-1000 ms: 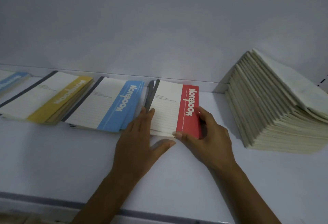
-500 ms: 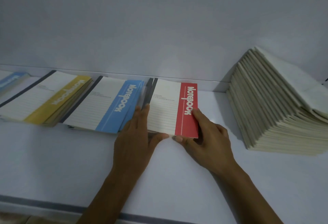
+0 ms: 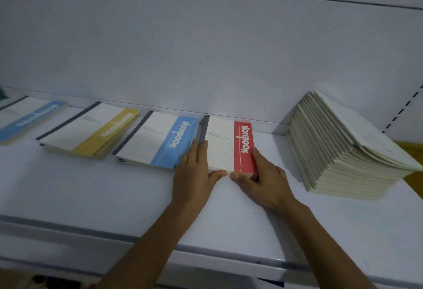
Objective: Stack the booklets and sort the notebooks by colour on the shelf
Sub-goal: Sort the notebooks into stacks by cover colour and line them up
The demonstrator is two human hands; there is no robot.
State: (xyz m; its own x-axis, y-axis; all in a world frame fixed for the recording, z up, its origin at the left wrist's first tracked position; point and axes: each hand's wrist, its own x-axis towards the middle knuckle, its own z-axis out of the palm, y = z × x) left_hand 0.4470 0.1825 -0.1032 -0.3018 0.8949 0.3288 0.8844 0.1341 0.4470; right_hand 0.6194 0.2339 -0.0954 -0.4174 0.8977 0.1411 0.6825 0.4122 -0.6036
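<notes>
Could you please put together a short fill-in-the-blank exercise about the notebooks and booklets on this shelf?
1. The left hand and right hand press against the sides of the notebook pile whose stripe is ____.
2. The neighbouring pile directly to its left has a ____ stripe.
3. The tall stack of cream booklets sits at the ____ end of the shelf.

Missing words: red; blue; right.
</notes>
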